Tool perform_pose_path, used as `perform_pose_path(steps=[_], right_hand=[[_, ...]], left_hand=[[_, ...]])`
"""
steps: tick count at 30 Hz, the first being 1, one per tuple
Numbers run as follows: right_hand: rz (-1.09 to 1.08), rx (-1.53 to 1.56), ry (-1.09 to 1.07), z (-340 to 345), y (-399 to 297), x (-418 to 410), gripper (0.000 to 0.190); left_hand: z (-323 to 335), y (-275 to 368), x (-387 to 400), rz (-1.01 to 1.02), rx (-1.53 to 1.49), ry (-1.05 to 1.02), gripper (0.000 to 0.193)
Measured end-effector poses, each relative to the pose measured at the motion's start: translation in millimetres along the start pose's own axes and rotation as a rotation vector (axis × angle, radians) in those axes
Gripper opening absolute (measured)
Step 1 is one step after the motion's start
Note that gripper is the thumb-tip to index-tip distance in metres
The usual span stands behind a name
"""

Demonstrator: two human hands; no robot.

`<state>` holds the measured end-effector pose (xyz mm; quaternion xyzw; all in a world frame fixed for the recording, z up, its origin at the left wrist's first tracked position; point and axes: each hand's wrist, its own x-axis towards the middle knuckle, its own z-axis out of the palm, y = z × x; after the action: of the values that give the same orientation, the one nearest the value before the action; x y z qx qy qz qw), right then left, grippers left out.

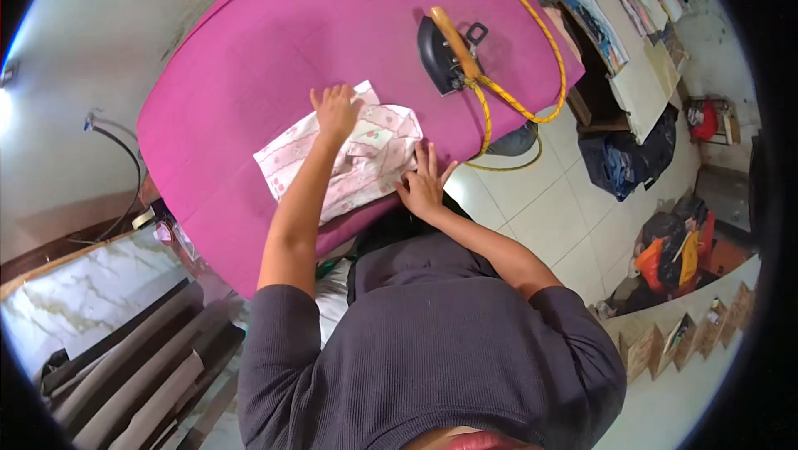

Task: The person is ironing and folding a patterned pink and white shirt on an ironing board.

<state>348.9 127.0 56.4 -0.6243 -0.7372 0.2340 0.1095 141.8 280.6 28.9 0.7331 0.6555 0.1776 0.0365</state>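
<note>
A pale pink printed cloth garment (380,138) lies partly folded near the front edge of the pink padded table (249,70). My left hand (337,111) rests on its upper part, fingers spread, beside a small corner that sticks out at the back. At the garment's right edge, my right hand (425,183) touches the cloth with its fingers apart. Farther back on the right is a black electric iron (436,54) with a wooden handle, and a yellow cord (552,38) runs from it in a loop over the table's right side.
Right of the table stands a shelf unit (601,95) with stacked cloth, a dark basket (601,160) of clothes below it. Bags (676,250) sit on the tiled floor (548,213). At left are a black hose (128,151) and a marble-patterned surface (87,269).
</note>
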Motion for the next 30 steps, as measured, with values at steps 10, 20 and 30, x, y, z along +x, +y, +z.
perform_pose_path(steps=[10,20,30], right_hand=[[-0.093,-0.008,0.221,-33,16,8,0.018],[0.480,0.019,0.141,14,-7,-20,0.054],[0.658,0.302,0.435,57,-67,-11,0.046]], left_hand=[[-5,-25,40,-0.304,-0.418,-0.431,0.028],[-34,0,51,-0.214,-0.084,-0.740,0.061],[-22,-56,30,0.122,-0.685,-0.795,0.050]])
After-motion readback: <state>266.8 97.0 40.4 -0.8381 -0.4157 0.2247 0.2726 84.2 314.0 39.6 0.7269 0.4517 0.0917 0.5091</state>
